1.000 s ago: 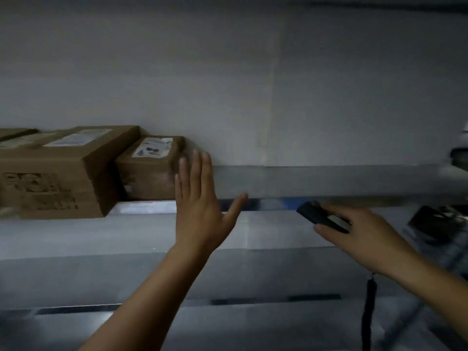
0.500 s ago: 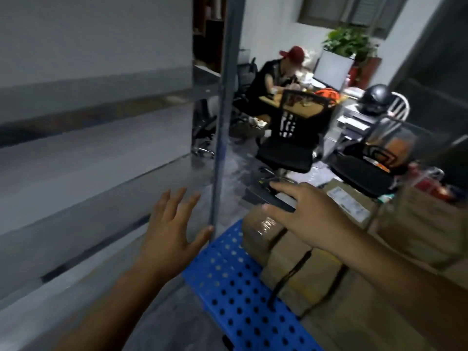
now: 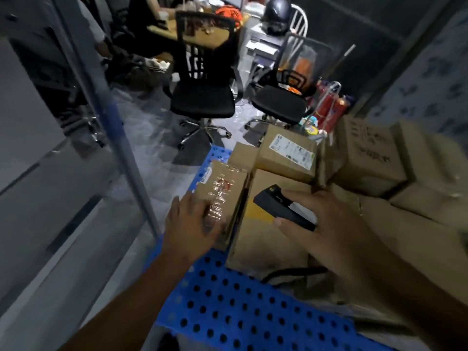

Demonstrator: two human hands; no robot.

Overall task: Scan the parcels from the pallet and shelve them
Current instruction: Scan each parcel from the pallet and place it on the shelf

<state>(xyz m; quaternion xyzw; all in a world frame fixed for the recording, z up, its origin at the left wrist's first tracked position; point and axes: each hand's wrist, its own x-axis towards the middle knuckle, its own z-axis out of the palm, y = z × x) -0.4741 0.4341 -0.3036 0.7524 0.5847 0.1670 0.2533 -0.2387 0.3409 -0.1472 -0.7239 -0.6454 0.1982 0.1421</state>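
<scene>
While the right hand [image 3: 326, 224] grips a black handheld scanner [image 3: 283, 210], thumb pressed along its near edge and fingers curled over the top, the left hand [image 3: 188, 224] lies on the near end of a taped parcel [image 3: 222, 188]. Its fingers are loosely spread and fairly straight on the glossy tape. Motion blur hides whether the fingertips hook over the far side. The taped parcel stands on the left edge of a blue pallet [image 3: 240, 312], a perforated plastic one, and leans against a larger carton [image 3: 260, 244] just to its right. The scanner hovers above that carton. A dark cord [image 3: 291, 272] loops across the carton's near lower edge under the right wrist. Behind these two sits a labelled parcel [image 3: 288, 153], its white shipping label facing up, on top of the stack. More brown cartons [image 3: 367, 155] are piled to the right, one with dark printed characters on its side. The near part of the pallet is bare. To the left rises the grey upright [image 3: 121, 138] of a shelving rack, with pale shelf boards [image 3: 38, 186] running off beyond it. Farther back, two black office chairs [image 3: 202, 97] stand on a pale floor near a wooden desk [image 3: 200, 34], and a dark helmet [image 3: 277, 11] rests on a white unit at the top of the view.
</scene>
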